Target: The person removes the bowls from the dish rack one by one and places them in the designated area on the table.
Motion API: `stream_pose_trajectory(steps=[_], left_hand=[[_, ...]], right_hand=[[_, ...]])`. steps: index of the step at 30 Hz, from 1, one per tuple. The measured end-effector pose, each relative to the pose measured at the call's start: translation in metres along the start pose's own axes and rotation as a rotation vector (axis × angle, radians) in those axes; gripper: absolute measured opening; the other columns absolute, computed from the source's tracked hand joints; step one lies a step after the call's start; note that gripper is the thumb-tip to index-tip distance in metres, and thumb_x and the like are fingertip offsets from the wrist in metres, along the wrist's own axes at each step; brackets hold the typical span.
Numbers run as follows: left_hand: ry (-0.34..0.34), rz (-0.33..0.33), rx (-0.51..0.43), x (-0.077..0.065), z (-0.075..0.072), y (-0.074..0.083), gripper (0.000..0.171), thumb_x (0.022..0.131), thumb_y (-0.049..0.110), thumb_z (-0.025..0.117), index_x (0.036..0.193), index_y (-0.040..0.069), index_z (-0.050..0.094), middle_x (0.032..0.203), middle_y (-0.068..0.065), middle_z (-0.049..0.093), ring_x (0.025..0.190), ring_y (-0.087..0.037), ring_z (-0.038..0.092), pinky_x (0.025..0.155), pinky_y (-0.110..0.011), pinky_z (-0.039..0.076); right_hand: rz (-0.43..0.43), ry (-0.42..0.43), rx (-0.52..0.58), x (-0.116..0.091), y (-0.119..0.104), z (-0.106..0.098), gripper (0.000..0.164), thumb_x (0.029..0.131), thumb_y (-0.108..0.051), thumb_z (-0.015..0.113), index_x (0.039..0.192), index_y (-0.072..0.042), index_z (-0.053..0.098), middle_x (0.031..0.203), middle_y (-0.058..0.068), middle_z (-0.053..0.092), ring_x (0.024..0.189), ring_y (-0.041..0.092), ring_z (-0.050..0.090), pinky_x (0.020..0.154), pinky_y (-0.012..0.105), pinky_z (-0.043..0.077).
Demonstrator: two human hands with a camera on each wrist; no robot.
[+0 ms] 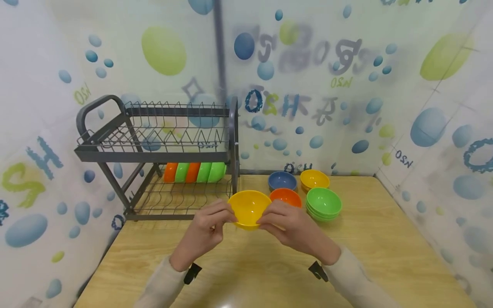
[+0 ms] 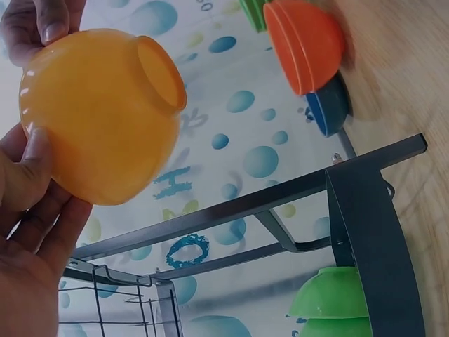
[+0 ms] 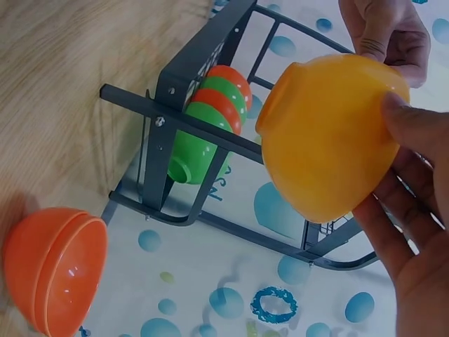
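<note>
A yellow bowl [image 1: 249,208] is held up above the table between both hands, its inside facing the head camera. My left hand [image 1: 208,229] pinches its left rim between thumb and fingers. On the opposite side my right hand [image 1: 291,226] pinches the rim the same way. Both wrist views show the bowl's rounded outside and foot ring, with the yellow bowl [image 2: 105,116] spanning the two hands. Behind it, partly hidden by the right hand, are orange bowls [image 1: 286,196]. To their right stands a stack of green bowls [image 1: 324,202].
A dark two-tier dish rack [image 1: 154,157] stands at the left; orange and green bowls [image 1: 192,172] lean in a row on its lower tier. A blue bowl [image 1: 282,181] and another yellow bowl [image 1: 314,179] sit at the back of the wooden table [image 1: 385,252], against the patterned wall.
</note>
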State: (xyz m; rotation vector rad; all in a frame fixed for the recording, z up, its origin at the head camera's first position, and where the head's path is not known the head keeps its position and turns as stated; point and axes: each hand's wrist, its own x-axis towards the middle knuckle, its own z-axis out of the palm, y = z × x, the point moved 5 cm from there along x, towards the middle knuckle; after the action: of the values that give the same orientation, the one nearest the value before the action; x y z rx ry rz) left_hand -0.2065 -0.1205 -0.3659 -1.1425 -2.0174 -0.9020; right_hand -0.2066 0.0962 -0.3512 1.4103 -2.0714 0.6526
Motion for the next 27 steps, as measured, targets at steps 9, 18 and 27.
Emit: stream_pose_trajectory(steps=[9,18,27], left_hand=[[-0.047,0.035,-0.036,0.005,0.006,0.001,0.036,0.083,-0.022,0.069,0.097,0.01,0.075,0.103,0.0,0.073,0.098,-0.014,0.066,0.093,-0.017,0.055],[-0.024,-0.035,-0.104,0.011,0.009,-0.005,0.031,0.085,-0.005,0.078,0.111,0.01,0.075,0.116,-0.005,0.07,0.109,-0.018,0.065,0.099,-0.017,0.053],[0.144,-0.238,-0.04,0.022,-0.002,-0.029,0.041,0.088,0.01,0.081,0.127,0.01,0.069,0.128,-0.008,0.068,0.121,-0.022,0.064,0.106,-0.033,0.052]], right_hand=[[-0.029,-0.012,-0.028,-0.005,0.002,-0.007,0.009,0.093,-0.02,0.078,0.098,-0.013,0.077,0.097,-0.004,0.072,0.086,0.008,0.064,0.083,0.02,0.059],[-0.02,-0.011,-0.063,-0.012,0.011,-0.014,0.008,0.094,-0.02,0.076,0.096,-0.012,0.079,0.095,-0.004,0.073,0.085,0.01,0.063,0.081,0.019,0.058],[-0.013,0.089,-0.079,-0.02,0.033,-0.03,0.02,0.099,-0.025,0.067,0.093,-0.01,0.078,0.093,-0.001,0.071,0.083,0.013,0.062,0.075,0.019,0.055]])
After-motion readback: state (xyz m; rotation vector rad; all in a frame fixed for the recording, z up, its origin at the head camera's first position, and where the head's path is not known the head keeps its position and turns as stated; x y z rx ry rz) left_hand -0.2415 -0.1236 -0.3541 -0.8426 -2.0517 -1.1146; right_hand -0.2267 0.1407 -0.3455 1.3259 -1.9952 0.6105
